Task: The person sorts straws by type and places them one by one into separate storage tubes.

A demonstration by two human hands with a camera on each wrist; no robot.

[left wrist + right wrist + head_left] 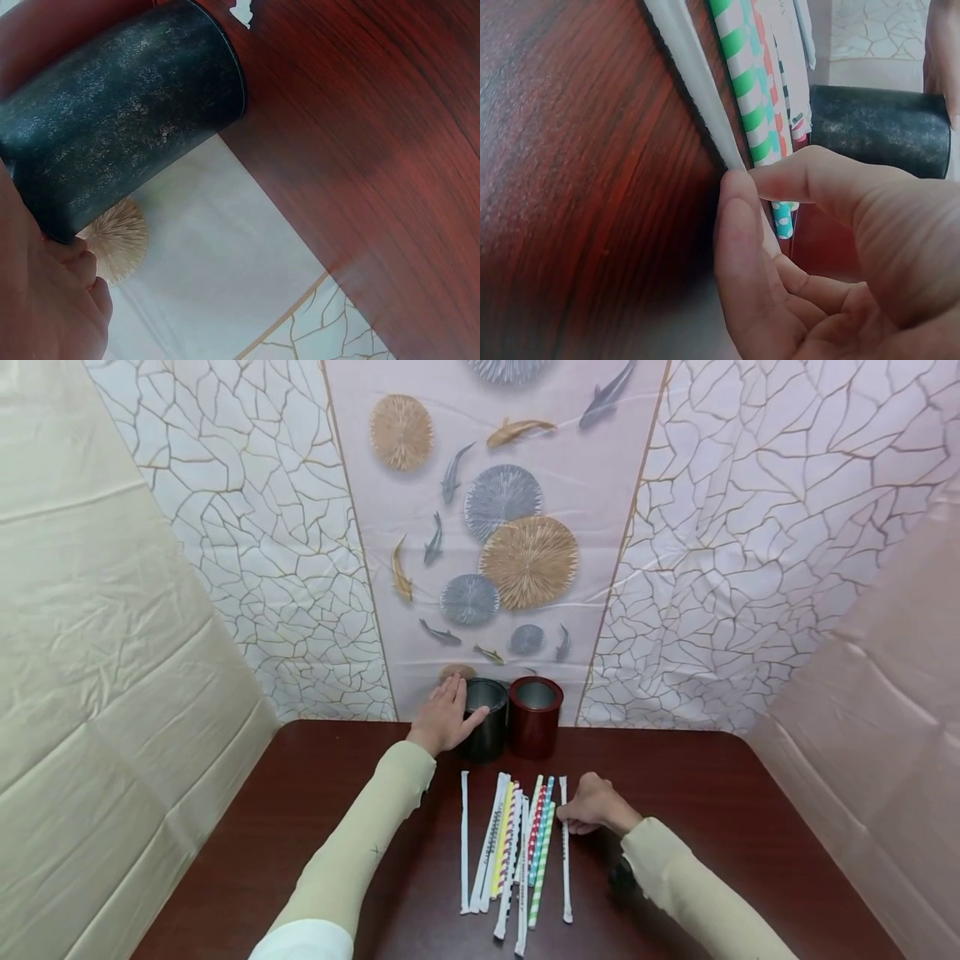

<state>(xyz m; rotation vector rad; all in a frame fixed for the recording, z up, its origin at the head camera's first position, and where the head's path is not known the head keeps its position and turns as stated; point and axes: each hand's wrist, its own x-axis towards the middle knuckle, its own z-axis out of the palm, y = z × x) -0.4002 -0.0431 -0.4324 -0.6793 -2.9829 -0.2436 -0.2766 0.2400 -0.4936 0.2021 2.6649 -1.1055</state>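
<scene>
Worktop: a dark red-brown wooden worktop [712, 793] is seen, closed in at the back edge by a wall cloth printed with fish and round fans, and at both sides by plain cream cloth.
Black cup: a black cup [485, 718] is stood upright at the middle of the back edge, mouth up, nothing being made out inside it. In the left wrist view its mottled dark wall [120, 112] is seen close up against the cloth.
Red cup: a dark red cup [535, 716] is stood upright just beside the black one, on its right, the two touching or nearly so.
Left hand: the left hand [444, 717] is laid against the left side of the black cup, fingers curved round its wall and thumb towards the near side; the cup is grasped in this grip.
Straws: a row of wrapped paper straws [517, 852] is laid lengthwise on the middle of the worktop, in front of the cups; white, yellow, red-dotted, blue-dotted and green-striped ones are counted among them.
White straw: the white straw [564, 852] at the right end of the row is lain flat on the worktop.
Right hand: the right hand [596, 806] is set at the far part of that white straw [705, 112]; the wrapper is pinched between thumb and forefinger [739, 247], so the grip is closed on it.
Sleeves: both forearms are covered by pale cream sleeves.
</scene>
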